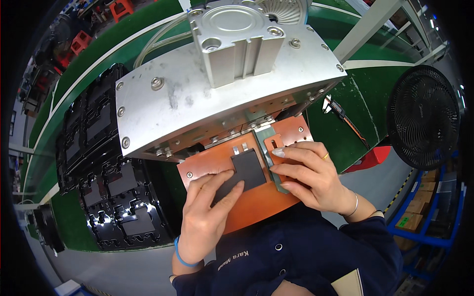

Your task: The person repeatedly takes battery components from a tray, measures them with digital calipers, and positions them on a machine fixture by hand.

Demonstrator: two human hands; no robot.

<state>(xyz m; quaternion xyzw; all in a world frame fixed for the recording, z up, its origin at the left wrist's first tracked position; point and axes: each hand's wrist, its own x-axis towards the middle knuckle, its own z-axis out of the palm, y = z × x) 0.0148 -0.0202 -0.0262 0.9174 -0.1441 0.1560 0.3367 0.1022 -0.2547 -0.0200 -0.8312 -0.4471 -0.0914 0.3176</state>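
A dark grey flat pouch cell (250,169) with two small metal tabs lies on the orange plate (256,209) in front of me. The fingers and thumb of my left hand (205,212) grip its near left part. Beside the cell's right edge runs a greenish metal strip (265,148), and on it sits an orange slotted block (273,143). My right hand (316,180) has its fingertips closed around this block, partly hiding it. Over the far end of the plate stands the silver metal press (222,98).
Black glossy trays (123,197) with grey flat pieces are on the green table (69,222) at left. Calipers (344,116) lie to the right of the press. A black fan (423,116) stands at far right, near a red object (370,159). Blue shelving (419,237) holds boxes.
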